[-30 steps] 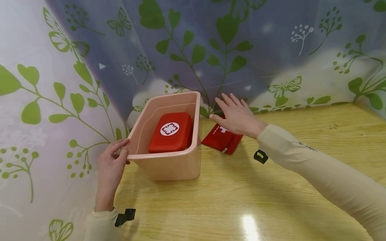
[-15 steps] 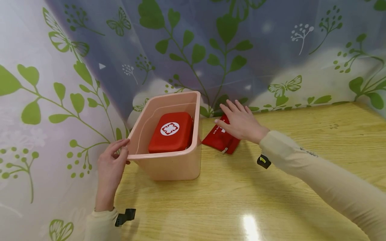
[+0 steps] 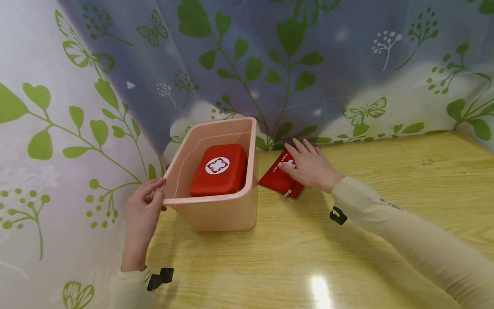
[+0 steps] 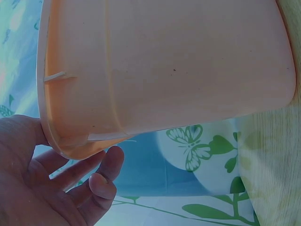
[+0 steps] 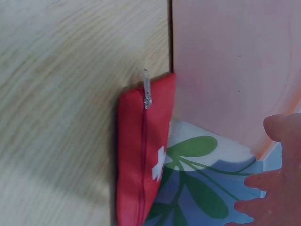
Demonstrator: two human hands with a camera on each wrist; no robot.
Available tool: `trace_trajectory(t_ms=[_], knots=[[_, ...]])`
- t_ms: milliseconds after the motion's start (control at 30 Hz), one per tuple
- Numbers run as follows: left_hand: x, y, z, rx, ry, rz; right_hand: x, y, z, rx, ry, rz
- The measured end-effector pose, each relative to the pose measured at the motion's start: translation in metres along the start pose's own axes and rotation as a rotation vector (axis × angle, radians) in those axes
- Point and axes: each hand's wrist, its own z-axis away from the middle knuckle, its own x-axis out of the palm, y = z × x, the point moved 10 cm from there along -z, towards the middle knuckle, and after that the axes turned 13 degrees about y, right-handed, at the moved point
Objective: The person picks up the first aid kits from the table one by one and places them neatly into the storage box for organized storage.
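A pink plastic bin (image 3: 221, 214) stands on the table, a red hard first aid case (image 3: 218, 169) with a white cross badge lying inside. My left hand (image 3: 143, 214) pinches the bin's rim at the near left corner; the left wrist view shows its thumb on one side of the rim and fingers on the other. Right of the bin lies a red zippered first aid pouch (image 3: 279, 178), its corner at the bin's wall. Above this pouch hovers my right hand (image 3: 312, 167), fingers spread and holding nothing. The right wrist view shows a gap between hand (image 5: 277, 183) and pouch (image 5: 141, 155).
The wooden table (image 3: 278, 253) runs in front of the bin and to the right. A patterned curtain (image 3: 328, 77) rises directly behind bin and pouch, and another patterned cloth panel (image 3: 69, 141) closes off the left side.
My right hand has come down and slightly nearer over the pouch, uncovering more of its lettering. The left hand, the bin and the case stay where they were.
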Motion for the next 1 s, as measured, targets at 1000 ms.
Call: trace_trajectory(t_ms=[1000], knots=[[-0.002,0.004,0.002,0.022,0.011,0.027,0.057,0.014,0.009,0.048,-0.04,0.02]])
